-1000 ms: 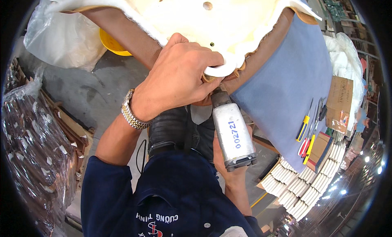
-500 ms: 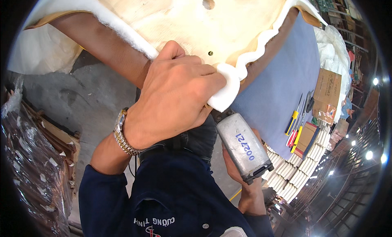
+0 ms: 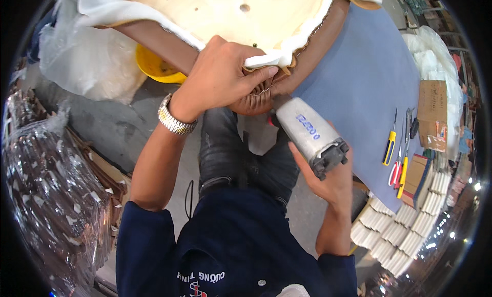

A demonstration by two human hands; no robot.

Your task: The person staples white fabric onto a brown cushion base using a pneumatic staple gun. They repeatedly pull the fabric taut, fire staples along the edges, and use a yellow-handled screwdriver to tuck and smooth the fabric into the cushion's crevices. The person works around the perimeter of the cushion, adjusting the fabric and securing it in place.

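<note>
A pale wooden panel [image 3: 220,20] is wrapped around its edge with brown leather-like cover [image 3: 320,56] and white padding [image 3: 274,60]. My left hand [image 3: 220,77], wearing a metal watch, pinches the padding and cover edge at the panel's near corner. Under its fingers the cover is gathered into tight pleats [image 3: 256,98]. In my right hand [image 3: 328,179] is a grey metal staple gun [image 3: 310,130], its nose close to the pleated corner; whether it touches cannot be told. The fingers on its handle are mostly hidden beneath the gun's body.
A blue-grey work surface [image 3: 353,97] to the right carries a yellow-handled screwdriver [image 3: 389,148] and red-handled pliers [image 3: 393,175]. Beyond are a cardboard box [image 3: 432,112] and stacked pale strips [image 3: 394,235]. At left are a yellow tub [image 3: 154,64], plastic bag [image 3: 92,66] and film-wrapped brown stack [image 3: 56,194].
The view has shifted, showing more of my legs and arms. My left hand's grip has changed from a thick padding roll to the edge, baring the pleated corner. The staple gun stays near it.
</note>
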